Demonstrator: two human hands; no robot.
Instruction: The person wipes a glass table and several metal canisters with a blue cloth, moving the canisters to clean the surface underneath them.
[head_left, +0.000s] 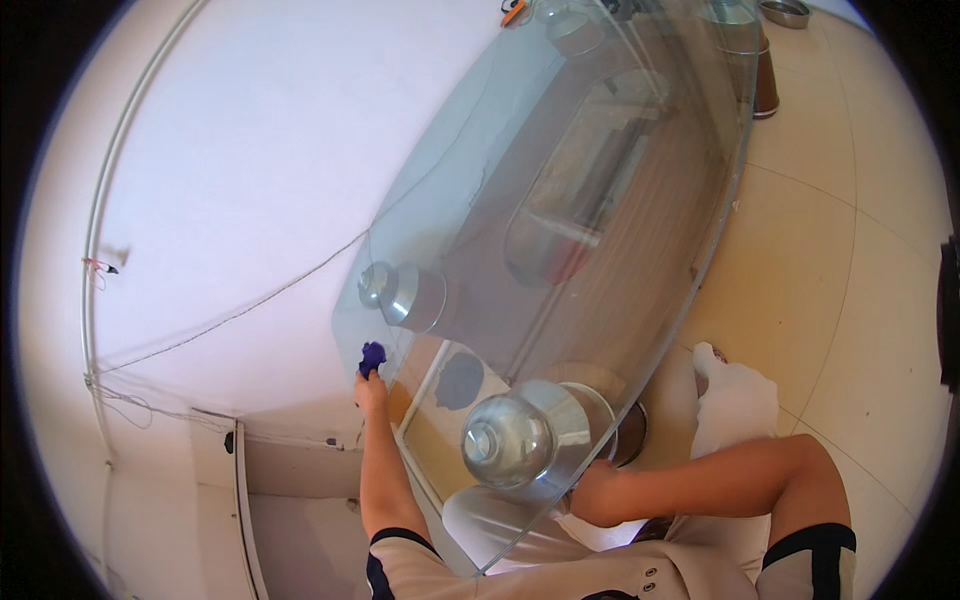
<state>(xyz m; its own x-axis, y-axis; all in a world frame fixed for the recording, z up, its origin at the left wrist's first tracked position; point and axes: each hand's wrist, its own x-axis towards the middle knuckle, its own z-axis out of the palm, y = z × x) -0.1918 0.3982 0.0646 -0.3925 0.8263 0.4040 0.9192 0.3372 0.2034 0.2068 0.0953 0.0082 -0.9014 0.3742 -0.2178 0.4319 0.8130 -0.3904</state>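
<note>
A bunched purple cloth (372, 358) is held in the fingers of my left hand (370, 391), against the far left corner of a large glass tabletop (480, 300). My right hand (596, 495) is at the near edge of the glass, beside a silver metal table leg with a rounded top (510, 442); its fingers are partly hidden, so its grip cannot be told. Below the glass are an oval opening and a wood-grain surface (645, 247).
More silver-topped legs stand at the left corner (409, 296) and far end (570, 30). A cable (300, 279) runs along the white wall. A metal bowl (786, 13) sits on the tiled floor (810, 225) at the far right. An orange-handled object (514, 13) lies at the far end.
</note>
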